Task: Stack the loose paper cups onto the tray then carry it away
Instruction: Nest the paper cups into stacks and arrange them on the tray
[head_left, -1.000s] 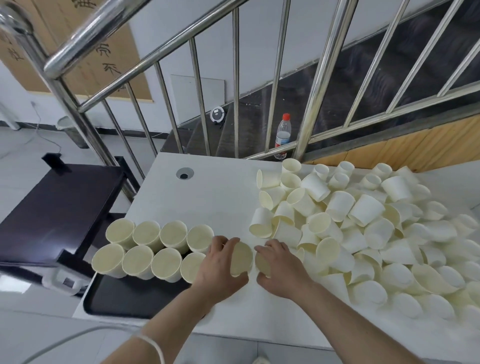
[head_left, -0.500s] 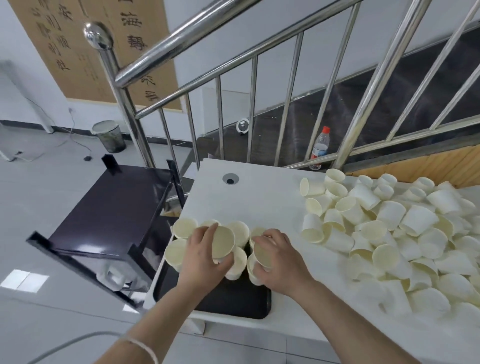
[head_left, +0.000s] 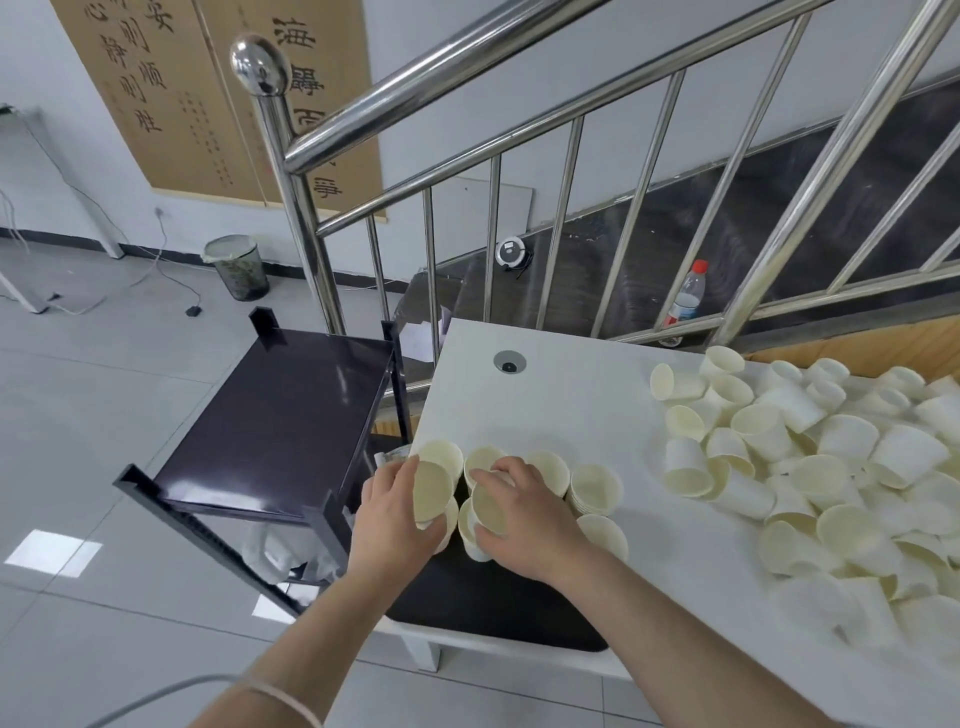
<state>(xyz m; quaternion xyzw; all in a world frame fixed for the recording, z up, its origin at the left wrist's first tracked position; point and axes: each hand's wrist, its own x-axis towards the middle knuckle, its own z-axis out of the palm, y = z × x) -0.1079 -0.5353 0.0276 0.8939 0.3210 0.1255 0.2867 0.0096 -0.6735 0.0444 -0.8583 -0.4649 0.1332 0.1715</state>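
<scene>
We are mid-stacking: our left hand (head_left: 397, 512) grips one cream paper cup (head_left: 432, 491) and our right hand (head_left: 524, 514) grips another (head_left: 489, 504), both over the standing cup stacks (head_left: 595, 486) on the flat black plastic tray (head_left: 498, 603). Next, we judge, each cup must seat onto a stack. Right of the tray, on the white tabletop (head_left: 561, 405), lies the loose cup heap (head_left: 810, 467); left of it stands a dark cart (head_left: 280, 421), beyond it a steel railing (head_left: 291, 208).

Brightness: we see an evenly bright indoor scene, soft and diffuse.
Glare: we catch highlights on the steel railing (head_left: 519, 73) and pale patches on the floor tiles (head_left: 52, 551).
Shadows: faint and soft.
Blur: the loose paper cups (head_left: 831, 597) at lower right smear.
Distortion: we see wide-angle bending at the edges.
</scene>
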